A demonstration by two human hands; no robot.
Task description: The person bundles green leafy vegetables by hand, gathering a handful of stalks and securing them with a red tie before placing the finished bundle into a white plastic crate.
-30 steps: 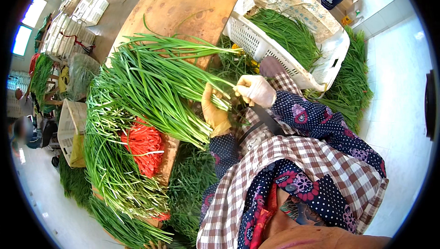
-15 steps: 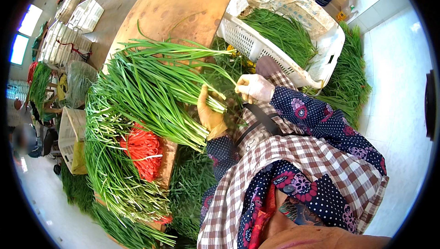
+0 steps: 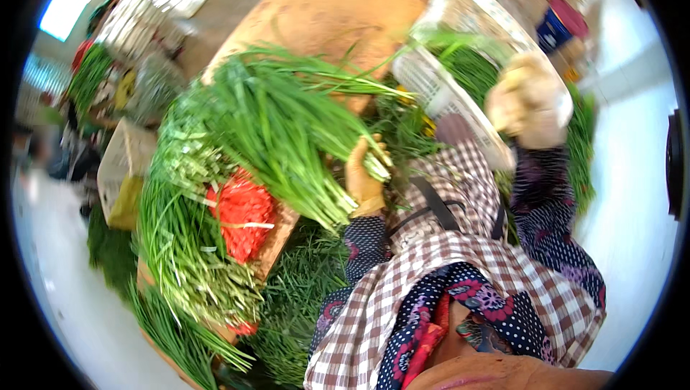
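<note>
On the wooden table (image 3: 323, 3), in the head view, the bunch of garlic chives (image 3: 280, 117) lies with its leaves pointing away from you and its pale stalk ends at the near edge. Your left hand (image 3: 365, 174) curls round some of those ends, pinching them. Your right hand (image 3: 528, 99) is well apart, out over the side of the white crate (image 3: 438, 88), too blurred to tell whether that grip is spread or pressed together. The red ties (image 3: 244, 217) lie near your bunch. You seem to be picking over stalks; the next move likely calls for a steady left grip and free right fingers.
</note>
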